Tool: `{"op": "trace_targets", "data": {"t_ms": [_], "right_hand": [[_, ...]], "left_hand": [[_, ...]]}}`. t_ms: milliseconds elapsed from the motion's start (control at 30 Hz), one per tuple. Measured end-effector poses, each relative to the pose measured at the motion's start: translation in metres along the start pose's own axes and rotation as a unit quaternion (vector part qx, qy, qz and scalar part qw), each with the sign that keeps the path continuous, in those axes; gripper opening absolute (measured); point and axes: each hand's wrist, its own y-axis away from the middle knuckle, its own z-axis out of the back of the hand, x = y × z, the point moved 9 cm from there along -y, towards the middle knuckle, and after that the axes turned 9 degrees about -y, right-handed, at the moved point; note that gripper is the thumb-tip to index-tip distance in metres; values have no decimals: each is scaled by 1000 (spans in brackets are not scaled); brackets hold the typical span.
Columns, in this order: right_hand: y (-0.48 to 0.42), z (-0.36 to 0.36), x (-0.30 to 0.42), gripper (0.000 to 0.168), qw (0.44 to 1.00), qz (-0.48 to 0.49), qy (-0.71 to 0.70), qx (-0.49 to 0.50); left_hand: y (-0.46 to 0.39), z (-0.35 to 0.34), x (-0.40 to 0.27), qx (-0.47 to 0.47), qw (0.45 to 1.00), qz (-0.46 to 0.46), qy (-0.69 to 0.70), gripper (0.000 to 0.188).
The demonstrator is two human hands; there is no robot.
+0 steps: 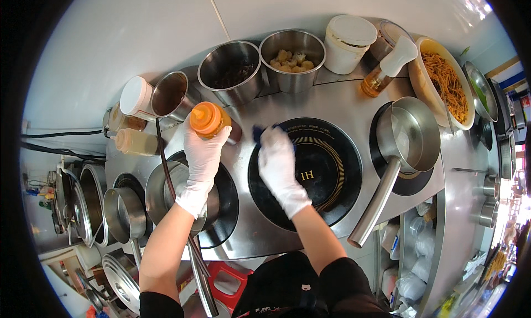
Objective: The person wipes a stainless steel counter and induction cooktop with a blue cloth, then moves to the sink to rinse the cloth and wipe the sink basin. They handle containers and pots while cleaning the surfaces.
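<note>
My gloved left hand (203,160) grips an orange-capped squeeze bottle (209,121) above the left part of the steel counter. A darker brown body shows just beyond its cap; whether it belongs to the same bottle is unclear. Bunched under the fingers of my gloved right hand (277,164) is a dark blue cloth (258,133), partly hidden and blurred. That hand is over the left side of a round black induction plate (319,168). Below my left hand sits a steel saucepan (159,193), with a long brown stick or utensil (168,173) lying across it.
Along the wall stand steel pots (230,83), one holding yellowish chunks (292,63), and a white lidded tub (348,48). To the right are a spray bottle (379,75), a saucepan (408,139) whose handle juts forward, and a basin of shredded orange food (468,117).
</note>
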Motion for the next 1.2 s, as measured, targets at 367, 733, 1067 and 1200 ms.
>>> {"op": "trace_targets", "data": {"t_ms": [367,733,1067,1200], "right_hand": [[27,55,-13,45,997,-43,-54,18],[50,46,-7,63,985,-100,-87,107],[87,-10,-18,49,289,-224,-929,-46],[93,-7,-76,44,522,-274,-804,-74]], "left_hand": [[4,-22,-50,60,996,-63,-12,59],[-26,-237,-143,190,972,-121,71,59],[-12,-299,-146,105,982,-148,55,57],[5,-278,-143,91,987,-130,-6,88]]}}
